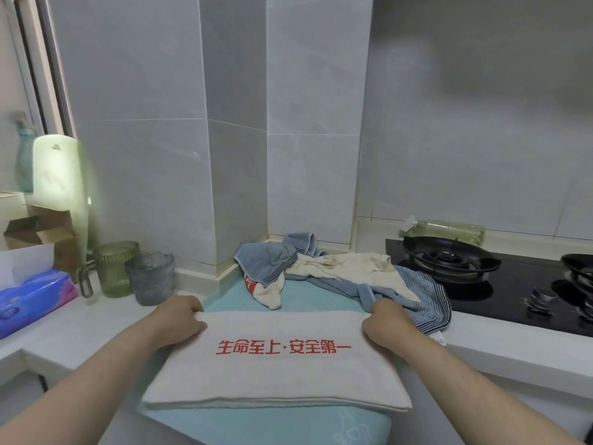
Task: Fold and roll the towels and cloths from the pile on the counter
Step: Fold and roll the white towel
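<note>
A white towel (279, 374) with red printed characters lies folded on a light blue mat (288, 425) on the counter. My left hand (179, 319) pinches its far left corner. My right hand (385, 319) pinches its far right corner. Behind the towel, in the corner, lies the pile: a blue striped cloth (266, 261), a stained cream cloth (346, 268) and another blue striped towel (426, 300) spreading to the right.
A green glass mug (115, 268) and a grey glass cup (152, 277) stand at the left, next to a blue tissue pack (32, 300) and a cardboard box (41, 232). A black gas hob (465, 268) lies to the right, a bottle (446, 231) behind it.
</note>
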A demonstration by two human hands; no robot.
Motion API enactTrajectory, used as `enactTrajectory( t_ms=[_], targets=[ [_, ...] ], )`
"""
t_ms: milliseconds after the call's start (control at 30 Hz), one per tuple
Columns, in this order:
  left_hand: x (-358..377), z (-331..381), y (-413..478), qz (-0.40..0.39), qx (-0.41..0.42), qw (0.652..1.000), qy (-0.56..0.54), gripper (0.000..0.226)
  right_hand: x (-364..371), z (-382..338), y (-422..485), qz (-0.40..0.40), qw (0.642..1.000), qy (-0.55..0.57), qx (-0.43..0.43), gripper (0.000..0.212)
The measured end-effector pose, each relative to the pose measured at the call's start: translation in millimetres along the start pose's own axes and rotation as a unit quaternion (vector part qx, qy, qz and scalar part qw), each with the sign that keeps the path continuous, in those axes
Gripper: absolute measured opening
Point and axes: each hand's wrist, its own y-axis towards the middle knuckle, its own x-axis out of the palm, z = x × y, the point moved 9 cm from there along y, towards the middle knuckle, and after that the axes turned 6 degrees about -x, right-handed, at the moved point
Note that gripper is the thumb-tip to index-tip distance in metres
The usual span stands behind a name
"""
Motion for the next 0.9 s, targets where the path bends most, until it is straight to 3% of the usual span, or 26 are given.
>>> enactTrajectory(
  t_ms=[133, 233, 300, 367, 433, 533, 733, 900],
  targets=[
    [-9.3, 8.6, -1.9, 0.031, 0.029, 0.997, 0.068, 0.017, -3.2, 0.4, -1.9, 0.012, 0.996, 0.087, -0.020, 0.004],
    [-17.5, 8.8, -11.3, 0.053, 0.043, 0.997, -0.047, 0.010, -8.9, 8.6, -6.3, 0.064, 0.975, 0.212, -0.019, 0.013],
    [-23.0, 5.9, -21.4, 0.074, 0.048, 0.990, -0.108, 0.011, -4.0, 16.4, -13.1, 0.048, 0.956, 0.290, 0.020, 0.026],
    [-21.9, 1.4, -28.4, 0.066, 0.043, 0.988, -0.130, 0.020, 3.1, 20.1, -23.5, 0.003, 0.941, 0.334, 0.056, 0.016],
    [-15.1, -5.0, -31.9, 0.030, 0.027, 0.990, -0.134, 0.027, 7.6, 17.5, -36.5, -0.043, 0.940, 0.333, 0.059, 0.008],
    [-6.5, -11.9, -37.6, 0.007, 0.008, 0.993, -0.119, 0.021, 12.1, 13.2, -47.1, -0.054, 0.943, 0.327, 0.019, 0.014],
    [-22.9, -4.4, -54.1, 0.127, 0.037, 0.963, -0.235, 0.022, 5.2, 1.1, -48.9, 0.026, 0.966, 0.255, -0.039, 0.018],
    [-13.8, -32.1, -39.9, 0.107, -0.061, 0.971, -0.204, 0.033, -2.5, -22.8, -39.4, 0.026, 0.962, 0.266, -0.057, 0.012]
  ],
)
